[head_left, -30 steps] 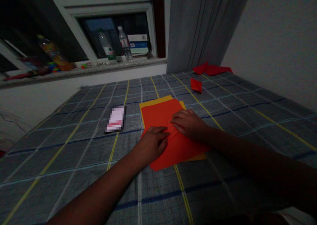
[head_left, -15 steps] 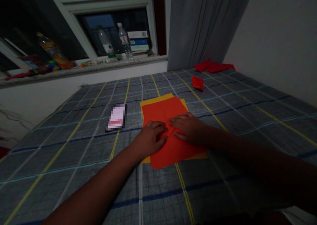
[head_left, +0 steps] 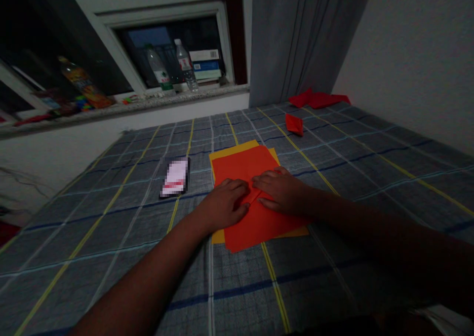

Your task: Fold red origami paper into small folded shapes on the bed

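A stack of orange paper sheets (head_left: 242,167) lies on the plaid bedsheet (head_left: 111,217), with yellow sheets (head_left: 231,151) under it. My left hand (head_left: 225,204) rests on the stack's left side, its fingers curled together on a small folded flap (head_left: 255,196) of the top sheet. Facing it across that flap, my right hand (head_left: 282,190) lies flat on the paper with its fingers stretched out towards the left hand. The two sets of fingertips almost meet at the fold.
A small dark card or phone with a blurred face (head_left: 174,177) lies left of the paper. Folded red paper pieces (head_left: 295,124) (head_left: 318,99) sit far right by the curtain (head_left: 296,40). Bottles (head_left: 184,64) and books (head_left: 205,64) stand on the windowsill.
Both hands have slid slightly up the sheet and closer together along the fold. The view has shifted a little; the paper stack stays where it was.
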The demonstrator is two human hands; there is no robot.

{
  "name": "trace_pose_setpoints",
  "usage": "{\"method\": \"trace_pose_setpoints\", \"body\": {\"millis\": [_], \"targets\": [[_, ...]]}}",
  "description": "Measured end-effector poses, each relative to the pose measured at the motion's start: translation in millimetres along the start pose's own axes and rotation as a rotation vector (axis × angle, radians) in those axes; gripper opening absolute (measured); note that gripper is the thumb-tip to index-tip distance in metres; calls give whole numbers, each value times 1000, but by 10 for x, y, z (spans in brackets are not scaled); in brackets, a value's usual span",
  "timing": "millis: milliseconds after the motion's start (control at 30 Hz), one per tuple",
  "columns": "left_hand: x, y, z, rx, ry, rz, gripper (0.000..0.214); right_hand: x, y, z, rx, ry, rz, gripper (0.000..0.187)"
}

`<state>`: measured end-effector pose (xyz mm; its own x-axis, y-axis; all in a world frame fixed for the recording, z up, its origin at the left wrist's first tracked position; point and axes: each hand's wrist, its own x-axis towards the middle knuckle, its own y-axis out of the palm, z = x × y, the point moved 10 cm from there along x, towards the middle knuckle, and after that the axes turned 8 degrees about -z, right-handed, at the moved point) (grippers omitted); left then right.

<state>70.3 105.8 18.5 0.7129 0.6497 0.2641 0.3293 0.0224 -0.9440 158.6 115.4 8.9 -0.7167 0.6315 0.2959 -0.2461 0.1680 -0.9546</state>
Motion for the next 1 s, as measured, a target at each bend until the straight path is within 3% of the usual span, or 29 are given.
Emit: {"method": "trace_pose_setpoints", "body": {"millis": [400,567,700,1000], "targets": [[-42,157,114,147,-61,97,57,-1,40,-57,9,19,2,50],[-31,159,104,141,-60,80,52,-36,-127,206,-58,-68,-81,40],[-41,171,139,113,-66,68,50,-93,-138,452,-116,-119,-53,34],[-38,161,168,83,-81,74,50,-121,-100,427,-194,-5,1,34]]}}
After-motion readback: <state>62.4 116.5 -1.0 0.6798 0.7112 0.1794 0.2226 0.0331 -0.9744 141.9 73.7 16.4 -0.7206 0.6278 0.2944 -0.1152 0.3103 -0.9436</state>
